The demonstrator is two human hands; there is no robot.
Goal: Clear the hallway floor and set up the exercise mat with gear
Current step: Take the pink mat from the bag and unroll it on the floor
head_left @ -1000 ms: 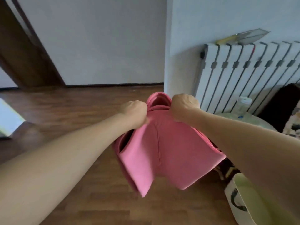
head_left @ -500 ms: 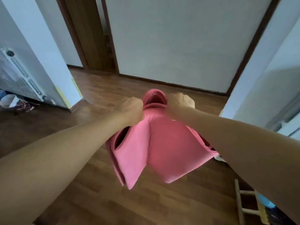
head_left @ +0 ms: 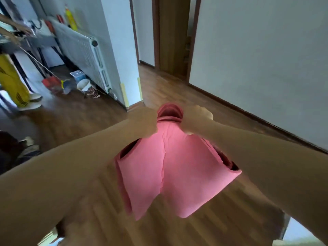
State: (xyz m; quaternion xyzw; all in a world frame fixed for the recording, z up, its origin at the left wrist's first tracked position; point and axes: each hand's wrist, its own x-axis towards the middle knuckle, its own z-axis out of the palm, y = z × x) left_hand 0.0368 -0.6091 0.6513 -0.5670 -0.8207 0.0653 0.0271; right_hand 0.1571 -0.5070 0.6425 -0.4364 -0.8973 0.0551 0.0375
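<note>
A pink exercise mat (head_left: 170,173), folded into several layers, hangs in the air above the wooden hallway floor (head_left: 177,89). My left hand (head_left: 144,121) grips its top edge on the left side. Close beside it, my right hand (head_left: 194,119) grips the same top edge on the right. Both arms reach straight out in front of me. The mat's loose ends droop down and splay outward below my fists, and a crease runs down its middle.
A white radiator (head_left: 83,55) lines the left wall, with a dustpan (head_left: 52,82), a box and other clutter on the floor beneath. A person in yellow trousers (head_left: 12,82) stands at far left. A wooden door frame (head_left: 173,34) is ahead; a white wall (head_left: 257,59) runs along the right.
My view has swung left, from the radiator corner to the hallway with the door ahead. Both hands keep the same grip on the mat, which still hangs in front of me.
</note>
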